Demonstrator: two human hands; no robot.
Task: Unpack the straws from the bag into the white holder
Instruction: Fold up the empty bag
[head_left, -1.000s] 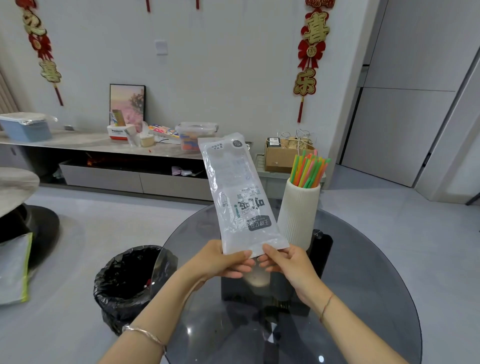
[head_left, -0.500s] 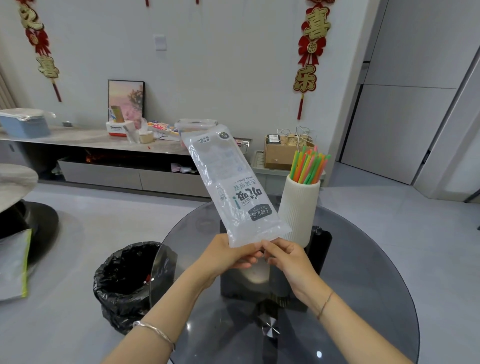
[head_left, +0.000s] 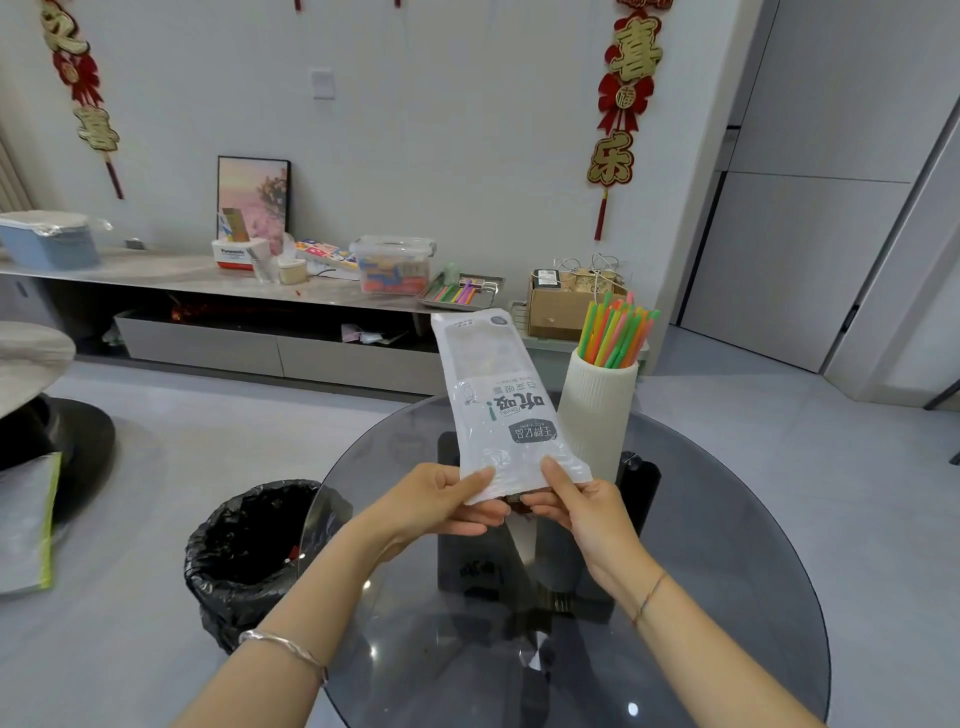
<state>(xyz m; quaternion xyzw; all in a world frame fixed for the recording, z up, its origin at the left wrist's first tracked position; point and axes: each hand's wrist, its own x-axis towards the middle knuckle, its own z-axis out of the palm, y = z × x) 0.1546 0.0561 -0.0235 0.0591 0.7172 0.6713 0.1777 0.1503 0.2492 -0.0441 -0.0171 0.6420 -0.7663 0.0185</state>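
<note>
Head view: left hand (head_left: 441, 501) and right hand (head_left: 576, 506) pinch the bag's (head_left: 498, 400) near end; its long axis rises away, just left of the holder (head_left: 597, 415) at the table's (head_left: 727, 519) far edge.

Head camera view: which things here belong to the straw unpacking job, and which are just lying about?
Part of the job:
bag, pinched by left hand and right hand
white holder
straws in it

Just lying about:
bin
cardboard box
clear tub
framed picture

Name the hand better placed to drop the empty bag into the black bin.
Left hand: it pinches the bag on the side nearer the bin; the right hand is farther.
</note>
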